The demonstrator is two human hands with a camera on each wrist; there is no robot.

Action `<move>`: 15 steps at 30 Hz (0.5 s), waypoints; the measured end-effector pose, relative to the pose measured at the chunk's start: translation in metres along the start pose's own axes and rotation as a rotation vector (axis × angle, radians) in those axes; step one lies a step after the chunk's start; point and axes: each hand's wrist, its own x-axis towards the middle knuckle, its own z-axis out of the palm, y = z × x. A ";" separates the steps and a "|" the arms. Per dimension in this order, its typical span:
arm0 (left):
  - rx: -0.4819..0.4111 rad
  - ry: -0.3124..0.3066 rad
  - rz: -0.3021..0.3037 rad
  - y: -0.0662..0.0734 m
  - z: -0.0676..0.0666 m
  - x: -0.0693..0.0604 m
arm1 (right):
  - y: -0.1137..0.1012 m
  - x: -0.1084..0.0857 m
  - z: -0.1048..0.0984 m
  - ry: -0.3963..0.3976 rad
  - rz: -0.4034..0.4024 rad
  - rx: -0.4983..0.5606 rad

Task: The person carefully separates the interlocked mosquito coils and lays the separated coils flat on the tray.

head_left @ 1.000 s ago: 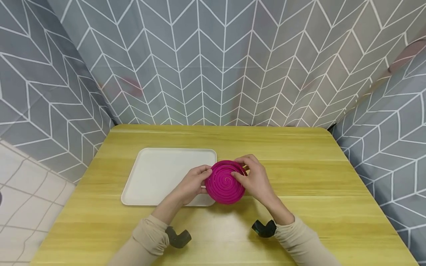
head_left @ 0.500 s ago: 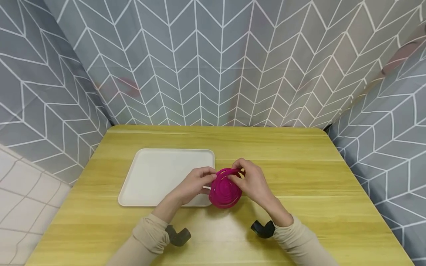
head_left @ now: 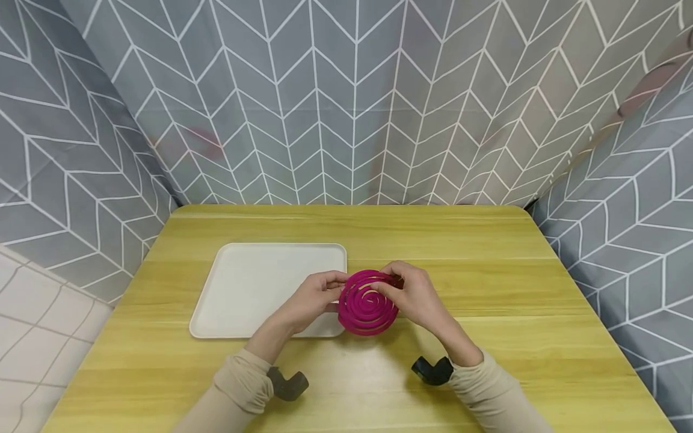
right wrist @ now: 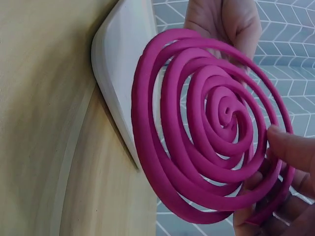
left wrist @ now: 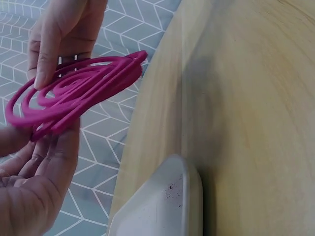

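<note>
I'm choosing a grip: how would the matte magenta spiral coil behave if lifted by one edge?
Probably flexible: the slim turns of the matte magenta spiral coil stand apart, with open gaps between. It likely weighs little for its size, since much of it is gaps. One-handed, it might droop; here the left hand and right hand grip either side.
</note>
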 end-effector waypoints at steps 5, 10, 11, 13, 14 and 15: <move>-0.003 -0.010 -0.010 0.001 -0.001 -0.001 | 0.001 0.000 0.000 -0.050 0.003 0.041; -0.014 0.005 -0.007 0.002 -0.001 -0.002 | 0.001 0.000 -0.001 -0.073 0.009 0.054; -0.018 0.009 -0.006 0.002 -0.002 -0.002 | 0.001 0.000 -0.001 -0.079 0.003 0.055; -0.023 0.011 -0.002 0.002 -0.002 -0.003 | 0.000 -0.001 -0.001 -0.089 -0.013 0.060; -0.024 0.011 0.001 0.002 -0.003 -0.003 | 0.000 -0.001 -0.001 -0.094 -0.020 0.061; -0.030 0.011 -0.002 0.002 -0.003 -0.003 | 0.000 -0.001 -0.002 -0.098 -0.023 0.066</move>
